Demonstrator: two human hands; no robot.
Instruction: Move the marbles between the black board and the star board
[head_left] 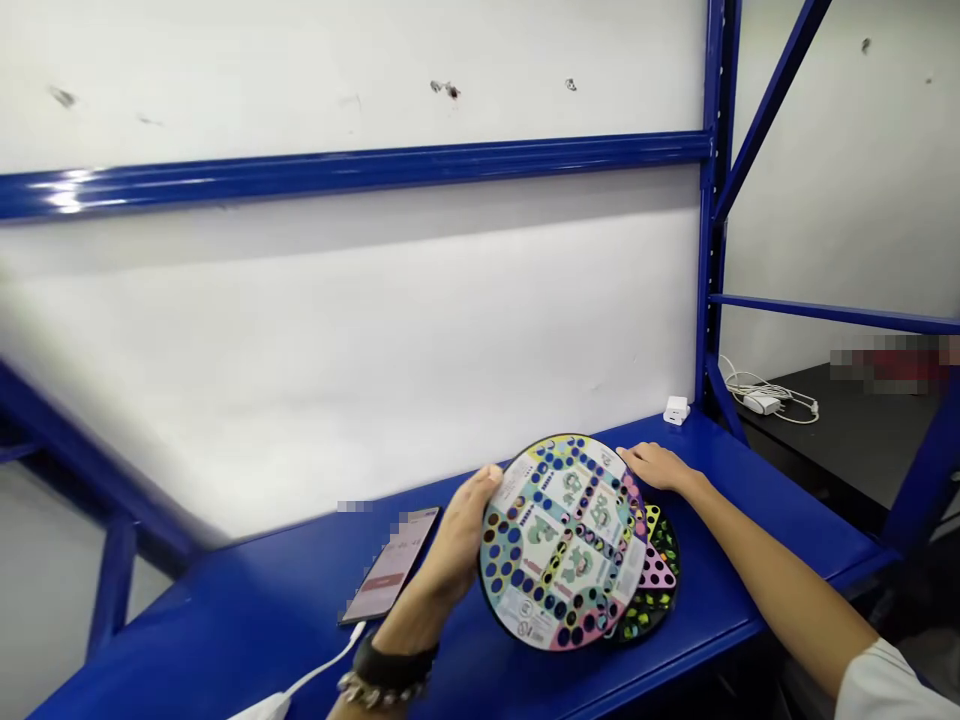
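Note:
A round ludo-style game board [592, 545], printed with small cartoon figures and full of round holes, is tilted up above the shelf. My left hand [471, 525] grips its left edge, thumb at the rim. At the upper right rim, my right hand [656, 467] pinches the edge with its fingertips. Partly hidden underneath is a dark star-patterned Chinese checkers board [660, 575] with pink and yellow points and colourful pieces in its holes. A dark band and a beaded bracelet circle my left wrist.
Left of my hand, a smartphone [397, 565] leans on the blue shelf [247, 600], a white cable [322, 668] beside it. A white charger block [676, 410] stands near the blue upright post [709, 300]. Another white charger with cable [761, 402] lies on a dark surface at right.

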